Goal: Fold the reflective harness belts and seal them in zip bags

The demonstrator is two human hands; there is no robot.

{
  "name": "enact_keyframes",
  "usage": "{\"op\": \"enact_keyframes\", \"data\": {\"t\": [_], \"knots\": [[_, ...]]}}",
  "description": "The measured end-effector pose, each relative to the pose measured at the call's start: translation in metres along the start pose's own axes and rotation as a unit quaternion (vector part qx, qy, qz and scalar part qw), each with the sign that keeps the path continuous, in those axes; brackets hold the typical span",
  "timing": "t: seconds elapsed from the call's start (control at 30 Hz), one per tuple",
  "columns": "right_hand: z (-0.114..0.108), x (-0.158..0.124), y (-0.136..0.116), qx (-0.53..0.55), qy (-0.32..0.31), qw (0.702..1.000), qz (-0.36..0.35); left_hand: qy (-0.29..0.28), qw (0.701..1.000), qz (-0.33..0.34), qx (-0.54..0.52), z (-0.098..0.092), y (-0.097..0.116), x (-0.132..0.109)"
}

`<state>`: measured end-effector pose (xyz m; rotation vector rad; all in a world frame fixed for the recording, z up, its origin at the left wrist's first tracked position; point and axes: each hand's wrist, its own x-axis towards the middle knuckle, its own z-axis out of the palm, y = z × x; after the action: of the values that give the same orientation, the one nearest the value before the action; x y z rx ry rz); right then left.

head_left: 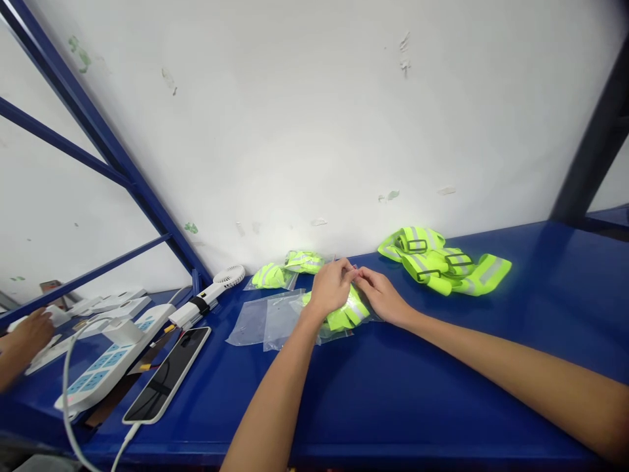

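My left hand (332, 286) and my right hand (381, 295) meet over a clear plastic bag holding a folded neon-yellow reflective band (348, 313) on the blue table (442, 380). Both hands pinch the top edge of that bag with closed fingers. Several empty clear bags (265, 321) lie just left of my hands. Two bagged bands (287, 267) sit behind them by the wall. A pile of loose neon-yellow bands (445, 262) with grey stripes lies to the right.
A phone (170, 380) on a white cable lies at the left front, beside a white power strip (105, 367) and a small white handheld fan (211, 295). Another person's hand (27, 337) rests at the far left. Blue frame bars (98, 137) rise on the left.
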<state>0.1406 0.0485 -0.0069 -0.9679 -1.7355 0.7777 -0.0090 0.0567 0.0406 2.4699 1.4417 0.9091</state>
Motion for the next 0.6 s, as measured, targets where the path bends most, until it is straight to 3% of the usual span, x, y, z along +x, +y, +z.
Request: {"op": "enact_keyframes", "data": {"t": [0.17, 0.4, 0.6], "knots": [[-0.003, 0.0, -0.002, -0.019, 0.004, 1.0, -0.016, 0.001, 1.0, 0.018, 0.014, 0.002, -0.002, -0.002], [-0.021, -0.013, -0.005, 0.06, -0.099, 0.991, 0.073, 0.032, 0.999, -0.012, -0.002, -0.001, -0.009, -0.004], [-0.025, -0.017, -0.004, 0.031, -0.135, 0.989, 0.053, 0.043, 0.999, -0.001, -0.002, 0.001, -0.009, -0.005]]}}
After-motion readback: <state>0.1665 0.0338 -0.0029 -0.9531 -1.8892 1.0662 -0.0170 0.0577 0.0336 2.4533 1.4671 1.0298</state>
